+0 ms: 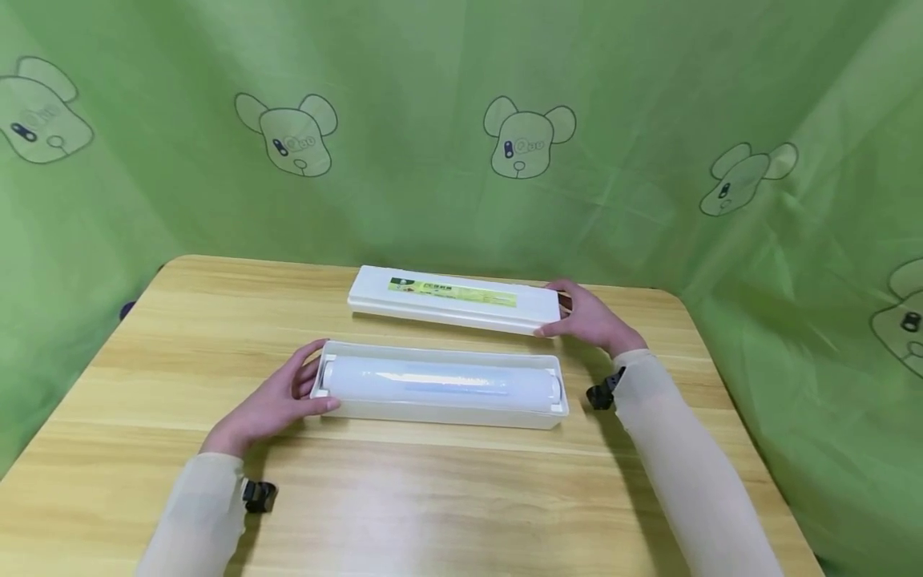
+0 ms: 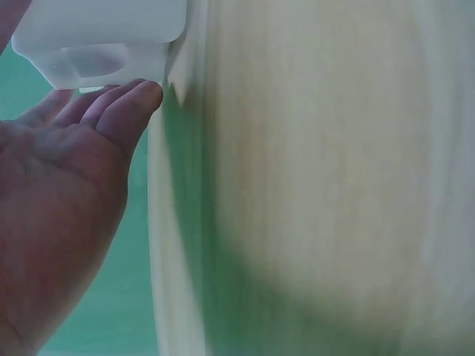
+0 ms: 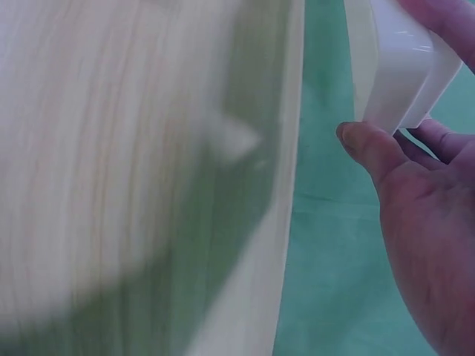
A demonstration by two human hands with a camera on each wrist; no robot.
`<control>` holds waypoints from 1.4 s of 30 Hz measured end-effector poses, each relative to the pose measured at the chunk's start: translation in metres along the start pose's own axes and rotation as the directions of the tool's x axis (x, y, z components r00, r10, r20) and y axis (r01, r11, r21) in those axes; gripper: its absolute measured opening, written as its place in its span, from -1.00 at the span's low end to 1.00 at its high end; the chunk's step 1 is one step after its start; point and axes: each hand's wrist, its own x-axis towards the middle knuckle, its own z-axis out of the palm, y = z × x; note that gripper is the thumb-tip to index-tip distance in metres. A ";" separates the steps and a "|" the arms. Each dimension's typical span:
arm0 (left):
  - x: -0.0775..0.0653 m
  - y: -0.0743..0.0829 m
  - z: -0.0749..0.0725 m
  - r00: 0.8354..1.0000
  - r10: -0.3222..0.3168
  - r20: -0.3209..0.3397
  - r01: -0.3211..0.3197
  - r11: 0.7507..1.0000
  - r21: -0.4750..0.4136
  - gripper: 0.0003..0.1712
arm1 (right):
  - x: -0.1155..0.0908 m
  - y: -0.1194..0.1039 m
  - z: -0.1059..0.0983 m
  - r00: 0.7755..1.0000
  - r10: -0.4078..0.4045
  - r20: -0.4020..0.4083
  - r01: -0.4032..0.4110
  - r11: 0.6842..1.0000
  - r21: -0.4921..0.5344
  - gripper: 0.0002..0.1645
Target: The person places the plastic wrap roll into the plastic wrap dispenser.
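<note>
A long white box base (image 1: 447, 414) lies on the wooden table with its top side uncovered. Inside it is a roll of cling film (image 1: 440, 381), shiny and pale. The left hand (image 1: 270, 405) holds the base by its left end, thumb on the near wall and fingers behind; in the left wrist view the fingertips touch the end of the white base (image 2: 111, 26). Farther back, the white lid (image 1: 375, 301) bears a green-yellow label (image 1: 457, 291). At the lid's right end, the right hand (image 1: 591, 320) grips it between thumb and fingers, also seen in the right wrist view.
Pale wood-grain table (image 1: 404, 497) extends around both parts, its back edge just behind the lid. A green curtain (image 1: 418, 192) with bear-head drawings hangs behind and at the sides. Each wrist carries a small black device (image 1: 259, 496).
</note>
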 end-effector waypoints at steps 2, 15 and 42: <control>0.001 0.000 0.001 1.000 0.003 0.004 -0.003 1.000 -0.004 0.16 | -0.003 -0.001 -0.001 1.000 0.004 0.001 -0.004 1.000 0.006 0.24; -0.005 -0.002 0.001 1.000 -0.007 -0.014 0.008 0.999 0.034 0.16 | -0.014 -0.005 -0.001 1.000 0.001 0.030 -0.002 1.000 0.015 0.26; 0.001 0.001 0.001 1.000 0.003 -0.007 -0.003 0.998 0.065 0.15 | -0.036 -0.017 -0.011 0.998 -0.052 0.045 0.045 0.988 0.147 0.18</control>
